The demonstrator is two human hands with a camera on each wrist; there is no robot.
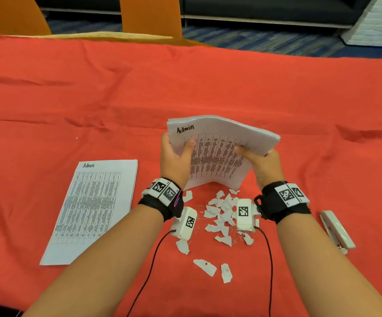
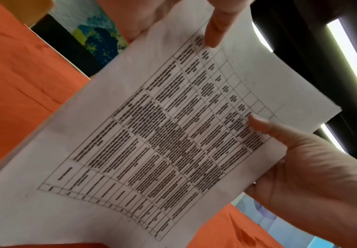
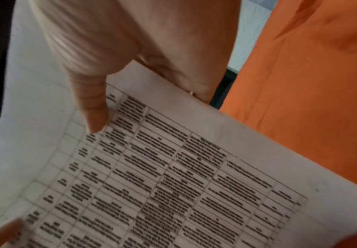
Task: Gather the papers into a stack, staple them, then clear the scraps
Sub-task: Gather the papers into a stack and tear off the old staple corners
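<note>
Both hands hold a thick stack of printed papers (image 1: 217, 154) marked "Admin" upright, its lower edge on the red cloth. My left hand (image 1: 176, 152) grips the stack's left edge, thumb on the front sheet. My right hand (image 1: 257, 156) grips the right edge the same way. The left wrist view shows the printed sheet (image 2: 152, 142) with my left thumb (image 2: 213, 30) at the top and my right hand (image 2: 311, 167) at lower right. In the right wrist view my right thumb (image 3: 92, 109) presses the sheet (image 3: 194, 176). Torn white scraps (image 1: 219, 216) lie scattered just below the stack, between my wrists.
A second "Admin" sheet or thin pile (image 1: 91, 209) lies flat at the left. A white stapler (image 1: 337, 231) rests on the cloth right of my right forearm. The red tablecloth (image 1: 208, 83) stretches far back. Orange chairs (image 1: 149, 14) stand beyond the table.
</note>
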